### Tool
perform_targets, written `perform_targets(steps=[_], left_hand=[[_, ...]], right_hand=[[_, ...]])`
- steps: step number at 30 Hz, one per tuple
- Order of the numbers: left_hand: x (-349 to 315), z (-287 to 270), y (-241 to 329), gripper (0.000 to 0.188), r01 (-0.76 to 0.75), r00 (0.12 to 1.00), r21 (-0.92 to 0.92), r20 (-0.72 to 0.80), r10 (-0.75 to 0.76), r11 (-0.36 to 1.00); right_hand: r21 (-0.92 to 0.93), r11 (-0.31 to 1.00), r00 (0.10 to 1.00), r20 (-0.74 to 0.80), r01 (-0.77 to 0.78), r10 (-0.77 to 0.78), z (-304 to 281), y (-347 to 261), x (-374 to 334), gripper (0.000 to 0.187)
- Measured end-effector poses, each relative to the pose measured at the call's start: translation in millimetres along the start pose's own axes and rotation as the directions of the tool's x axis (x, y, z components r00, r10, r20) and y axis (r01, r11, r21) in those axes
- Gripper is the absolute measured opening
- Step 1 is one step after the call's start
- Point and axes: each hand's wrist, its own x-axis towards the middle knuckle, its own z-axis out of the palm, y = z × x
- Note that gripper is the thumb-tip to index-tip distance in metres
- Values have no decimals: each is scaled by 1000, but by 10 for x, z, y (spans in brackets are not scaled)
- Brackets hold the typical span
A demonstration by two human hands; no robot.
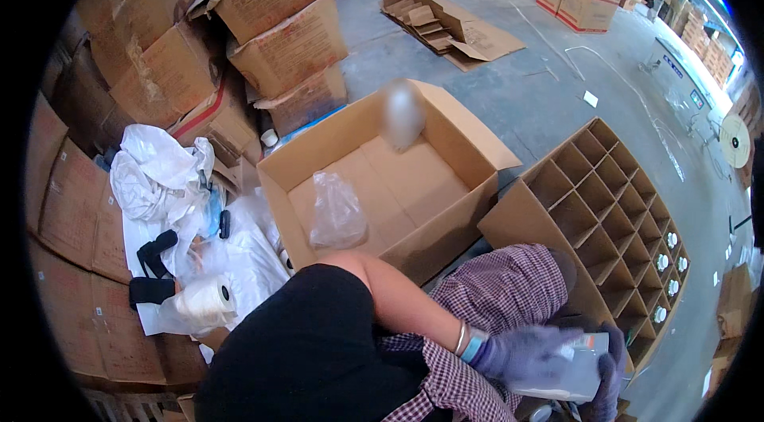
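Note:
My left hand (521, 357), in a purple-grey glove with bands at the wrist, lies over a translucent bottle (577, 378). Motion smears its fingers, so their grip is unclear. Gloved as well, my right hand (611, 374) wraps round the bottle's flat right end. The bottle lies on its side above my lap, with a small orange mark near its upper edge. Just right of my knee stands a divided carton (549, 183). Several white-capped bottles (662, 263) stand in its near right cells.
An open carton (366, 263) ahead holds a crumpled clear bag (336, 211) and a blurred pale object (404, 115). At left, white plastic sheets (159, 175) and a white roll (205, 300) lie beside stacked cartons (286, 48). Flattened cardboard (485, 40) rests on the floor beyond.

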Motion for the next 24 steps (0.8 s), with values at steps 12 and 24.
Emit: perform_targets(steps=[12, 24], left_hand=[[90, -422, -169, 73, 185, 929, -192, 354, -108, 964], [279, -446, -217, 75, -84, 802, -224, 563, 199, 971]], right_hand=[[-645, 515, 824, 409, 565, -391, 500, -548, -271, 91], [-438, 293, 527, 719, 850, -453, 559, -718, -310, 84]])
